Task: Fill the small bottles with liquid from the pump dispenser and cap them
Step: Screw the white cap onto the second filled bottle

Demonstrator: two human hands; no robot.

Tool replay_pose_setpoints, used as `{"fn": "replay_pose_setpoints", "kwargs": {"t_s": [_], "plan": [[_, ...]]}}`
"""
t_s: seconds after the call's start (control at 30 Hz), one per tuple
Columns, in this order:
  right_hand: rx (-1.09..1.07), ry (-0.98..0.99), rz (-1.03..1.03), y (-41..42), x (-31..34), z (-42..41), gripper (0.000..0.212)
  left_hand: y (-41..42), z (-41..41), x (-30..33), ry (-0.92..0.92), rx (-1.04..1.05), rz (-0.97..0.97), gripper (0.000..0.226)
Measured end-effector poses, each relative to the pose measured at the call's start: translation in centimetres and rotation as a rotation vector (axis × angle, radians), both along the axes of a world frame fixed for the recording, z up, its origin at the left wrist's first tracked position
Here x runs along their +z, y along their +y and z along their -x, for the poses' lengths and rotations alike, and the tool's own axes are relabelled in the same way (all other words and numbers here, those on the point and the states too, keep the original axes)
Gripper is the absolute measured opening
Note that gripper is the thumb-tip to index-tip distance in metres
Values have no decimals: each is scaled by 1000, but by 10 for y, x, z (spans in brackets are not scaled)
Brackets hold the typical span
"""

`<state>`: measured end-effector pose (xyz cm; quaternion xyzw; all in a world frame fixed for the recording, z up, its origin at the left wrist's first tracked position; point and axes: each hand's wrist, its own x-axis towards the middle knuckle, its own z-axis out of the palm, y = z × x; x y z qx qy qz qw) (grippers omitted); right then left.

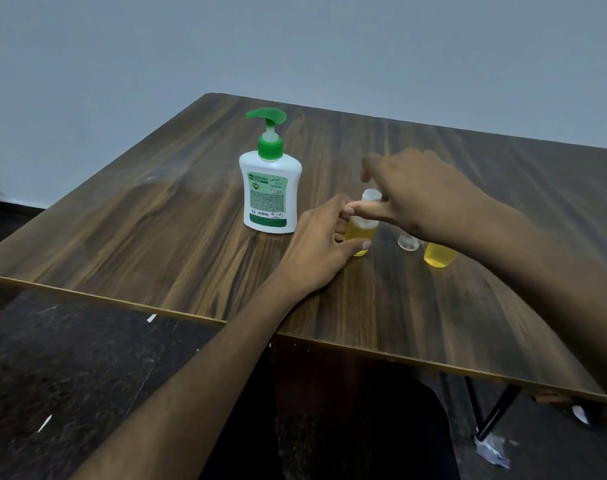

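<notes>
Gripping the small clear plastic bottle of yellow liquid (360,237) round its body, the left hand (315,251) makes a closed grip with thumb in front and fingers curled behind, steadying it upright on the dark wood-grain surface (156,220). At two o'clock from it, the right hand (423,199) reaches over, its thumb and fingers pinching the translucent white cap (370,195) on that bottle's neck, so this grip is closed on the cap. Under the right wrist, at three o'clock from the held bottle, a loose clear cap (408,243) lies on the surface, and just beside it stands a second small bottle of yellow liquid (439,255), its top hidden by the arm. Farther off, at ten o'clock from the held bottle, stands the white pump dispenser with green pump head and green label (270,188), its nozzle pointing left.
</notes>
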<state>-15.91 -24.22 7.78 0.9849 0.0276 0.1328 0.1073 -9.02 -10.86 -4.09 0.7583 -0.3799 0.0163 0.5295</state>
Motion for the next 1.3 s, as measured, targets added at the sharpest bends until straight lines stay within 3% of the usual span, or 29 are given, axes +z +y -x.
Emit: {"fn": "replay_pose_setpoints", "kwargs": {"t_s": [0.13, 0.27, 0.4, 0.57, 0.73, 0.93, 1.07, 1.17, 1.3], "plan": [[8, 61, -45, -4, -2, 11, 41, 0, -1, -2, 35, -10, 13, 34], [-119, 90, 23, -10, 6, 17, 51, 0, -1, -2, 22, -10, 28, 35], [-2, 3, -42, -6, 12, 17, 40, 0, -2, -2, 9, -3, 23, 35], [27, 82, -115, -6, 1, 16, 69, -2, -1, -2, 14, -4, 13, 36], [-69, 47, -24, -17, 11, 19, 71, 1, -4, 0, -3, 14, 6, 36], [103, 96, -178, -8, 3, 17, 40, 0, -4, -4, -15, 19, 3, 37], [50, 38, -166, -10, -6, 7, 6, -1, -3, -2, -5, 11, 9, 36], [-39, -63, -78, -8, -16, 3, 39, 0, -2, -2, -17, 17, 16, 38], [-141, -151, -32, 4, -22, 3, 58, -1, -3, -1, -28, 27, -1, 40]]}}
